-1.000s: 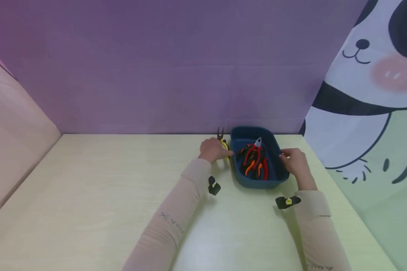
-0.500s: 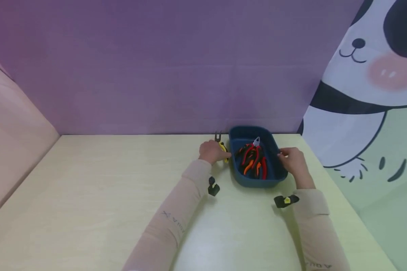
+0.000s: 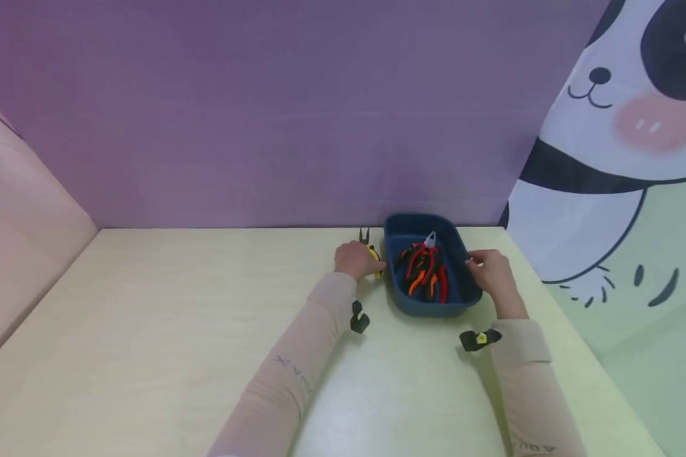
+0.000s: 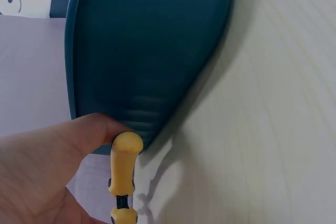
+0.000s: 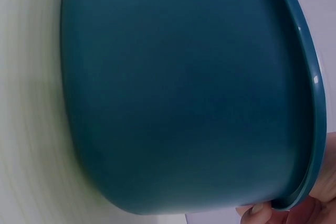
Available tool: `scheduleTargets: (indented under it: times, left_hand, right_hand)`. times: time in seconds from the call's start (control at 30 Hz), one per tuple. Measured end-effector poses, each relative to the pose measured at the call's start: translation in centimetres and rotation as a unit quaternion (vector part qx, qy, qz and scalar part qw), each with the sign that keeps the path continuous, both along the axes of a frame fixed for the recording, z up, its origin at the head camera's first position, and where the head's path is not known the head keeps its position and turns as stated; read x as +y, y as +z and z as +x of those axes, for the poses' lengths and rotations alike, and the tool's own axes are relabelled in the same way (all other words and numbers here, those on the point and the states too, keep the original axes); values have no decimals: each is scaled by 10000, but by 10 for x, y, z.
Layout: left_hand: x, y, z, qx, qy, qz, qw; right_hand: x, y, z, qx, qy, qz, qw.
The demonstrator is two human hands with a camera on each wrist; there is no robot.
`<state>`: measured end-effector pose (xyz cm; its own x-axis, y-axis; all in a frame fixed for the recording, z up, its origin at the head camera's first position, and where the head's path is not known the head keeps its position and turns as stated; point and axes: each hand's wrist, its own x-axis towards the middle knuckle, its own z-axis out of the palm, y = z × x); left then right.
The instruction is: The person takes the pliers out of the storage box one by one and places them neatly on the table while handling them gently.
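Note:
My left hand (image 3: 354,259) holds yellow-and-black-handled pliers (image 3: 374,252) just left of the blue plastic bin (image 3: 431,310). Their narrow dark jaws are parted and point at the back wall. In the left wrist view, a yellow handle (image 4: 124,169) rises by the thumb, close to the bin's side; the fingers behind it are mostly hidden. At the bin's right side, my right hand (image 3: 491,273) grips the rim, its fingertips (image 5: 257,214) curled under the lip in the right wrist view. Inside the bin lie several pliers (image 3: 429,270) with red, orange and black handles.
The bin stands on a pale wood-grain table (image 3: 206,330), near its back edge and right side. A purple wall covering (image 3: 251,114) rises directly behind. On the right is a wall with a panda picture (image 3: 583,216). Black wrist cameras (image 3: 480,339) sit by both cuffs.
My left hand and the yellow-handled pliers have drawn back slightly toward me. The right hand keeps its place on the bin's rim. The head view has shifted a little.

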<state>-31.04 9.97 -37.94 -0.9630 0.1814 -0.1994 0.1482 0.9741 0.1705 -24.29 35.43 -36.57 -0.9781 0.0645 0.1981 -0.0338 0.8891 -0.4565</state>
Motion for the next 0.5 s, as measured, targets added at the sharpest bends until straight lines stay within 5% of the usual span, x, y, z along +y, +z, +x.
scheduleTargets:
  times: [0.5]
  left_hand:
    - [3,-3,-2,100,94,-27,9999]
  right_hand:
    - [-2,4,1,-105,-60,-5,9999]
